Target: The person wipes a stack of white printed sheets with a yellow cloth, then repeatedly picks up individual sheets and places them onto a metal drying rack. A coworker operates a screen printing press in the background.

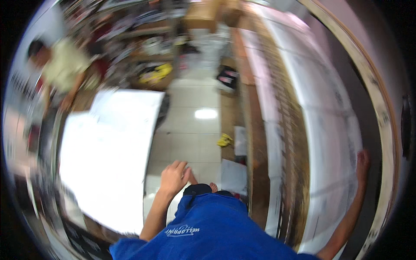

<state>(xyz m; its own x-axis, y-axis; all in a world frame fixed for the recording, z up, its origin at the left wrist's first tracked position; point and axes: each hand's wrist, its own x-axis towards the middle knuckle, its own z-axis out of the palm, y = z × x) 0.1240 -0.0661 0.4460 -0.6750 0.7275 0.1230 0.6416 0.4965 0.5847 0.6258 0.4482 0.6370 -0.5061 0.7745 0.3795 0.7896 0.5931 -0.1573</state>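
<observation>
My left hand (174,177) hangs in front of my body over the tiled floor. Its fingers are loosely bent and slightly apart, with nothing in them. Closest to it on the left is a large white sheet (108,160) lying flat over a table. My right arm reaches far out to the right. There my right hand (363,162) is at the outer edge of a long white sheet-like covering (325,108), beside a dark strip (370,125). Blur hides its fingers, and I cannot tell whether it grips that edge.
A person (63,65) in a light yellow top stands beyond the white sheet at far left. A tiled floor (190,147) runs between the tables. Yellow items (156,73), a cardboard box (202,15) and cluttered shelves are at the back. A wooden ledge (255,173) borders the right side.
</observation>
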